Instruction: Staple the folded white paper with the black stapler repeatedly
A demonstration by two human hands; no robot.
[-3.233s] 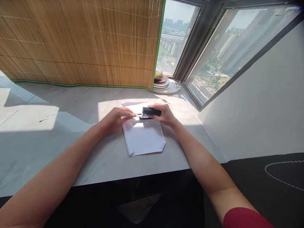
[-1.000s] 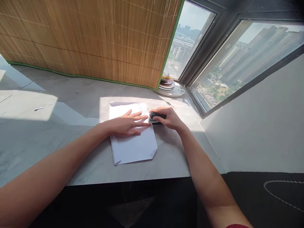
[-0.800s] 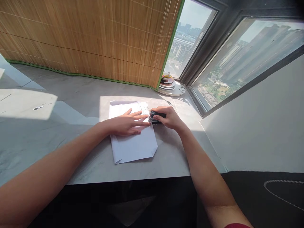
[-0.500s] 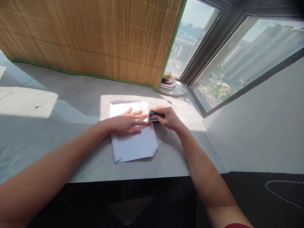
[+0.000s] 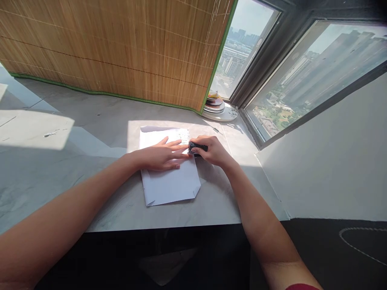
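Observation:
White paper (image 5: 169, 187) with folded corners lies on the pale counter, partly in bright sunlight. Small dark marks show near its upper right edge. My left hand (image 5: 161, 156) rests flat on the sheet with its fingers spread toward the right. A black stapler (image 5: 198, 147) sits at the paper's right edge, its front end over the sheet near my left fingertips. The fingers of my right hand (image 5: 211, 150) are wrapped round the stapler, with the thumb along its near side. My hand hides the stapler's rear part.
A bamboo blind (image 5: 121, 52) with green edging stands along the back. Stacked plates (image 5: 219, 110) sit in the corner by the windows. Small staple strips (image 5: 216, 130) and silvery bits (image 5: 50, 134) lie on the counter (image 5: 121, 213). A white wall (image 5: 326, 169) rises at right.
The upper part of the stapler appears slightly lower and a little further left, with my right hand wrapped round it. My left hand stays in place on the paper.

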